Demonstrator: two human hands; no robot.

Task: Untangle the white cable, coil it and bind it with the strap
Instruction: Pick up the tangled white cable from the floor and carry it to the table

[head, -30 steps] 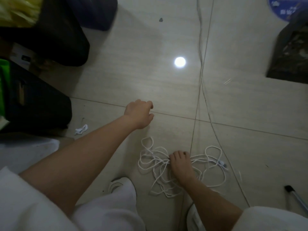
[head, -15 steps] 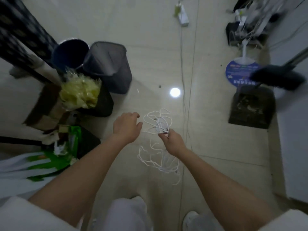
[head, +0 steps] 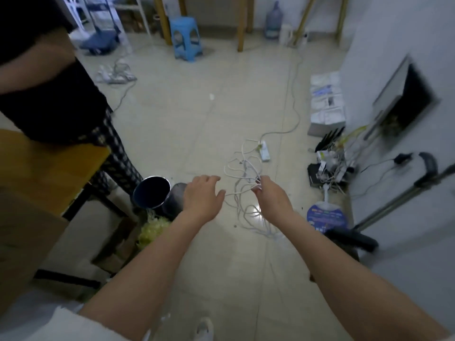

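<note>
Tangled white cable point(head: 242, 173) held up over tiled floor point(head: 197, 124).
Right hand point(head: 268, 193) pinches the thin, glossy loops; left hand point(head: 202, 195) open beside them, one strand touching its thumb. Risk: pulling hard likely tightens knots; hanging loops could snag the power strip point(head: 264, 151) behind. Strap not visible.

A blue plastic stool point(head: 185, 38) stands at the top centre, a water jug point(head: 273, 19) to its right. Two dark bins point(head: 152, 195) sit at centre left. A white power strip point(head: 265, 150) lies mid-frame. At lower right lies what may be a blue fan point(head: 326, 214).
</note>
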